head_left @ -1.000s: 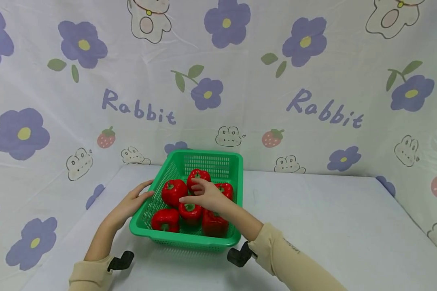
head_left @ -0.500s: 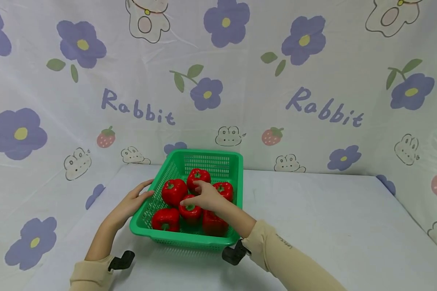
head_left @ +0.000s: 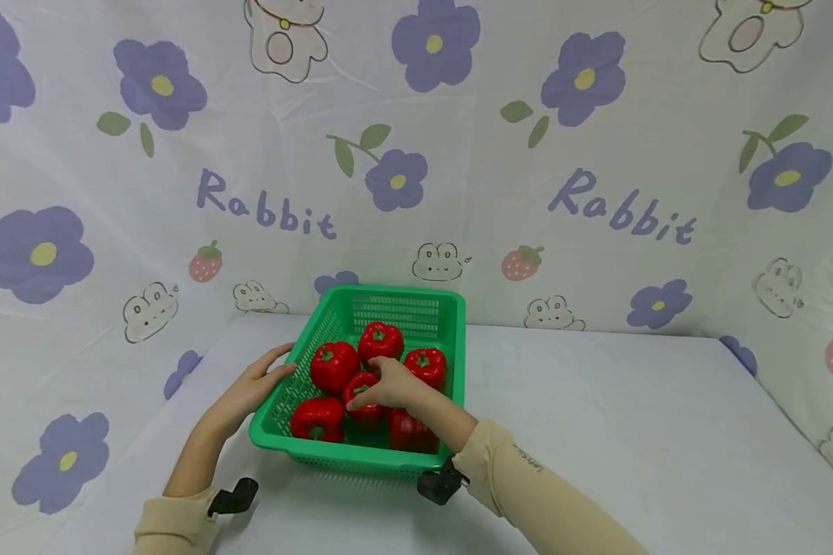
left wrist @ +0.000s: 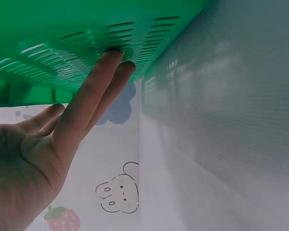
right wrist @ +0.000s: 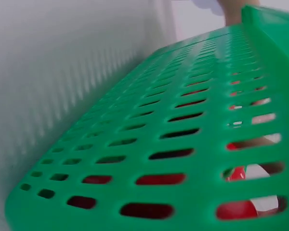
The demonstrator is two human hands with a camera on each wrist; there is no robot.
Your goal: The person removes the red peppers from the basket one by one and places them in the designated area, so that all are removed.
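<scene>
The backdrop cloth (head_left: 458, 193) reads "Rabbit" twice. Your left hand (head_left: 253, 385), fingers straight, presses flat against the left outer wall of the green basket (head_left: 451, 339), which stands on the bench (head_left: 632, 432) near its back edge. Your right hand (head_left: 389, 385) curls round the middle red bell pepper (head_left: 361, 397) inside the basket. Open bench lies to the right of the basket.

Bright, even light; wrist views blurred
</scene>
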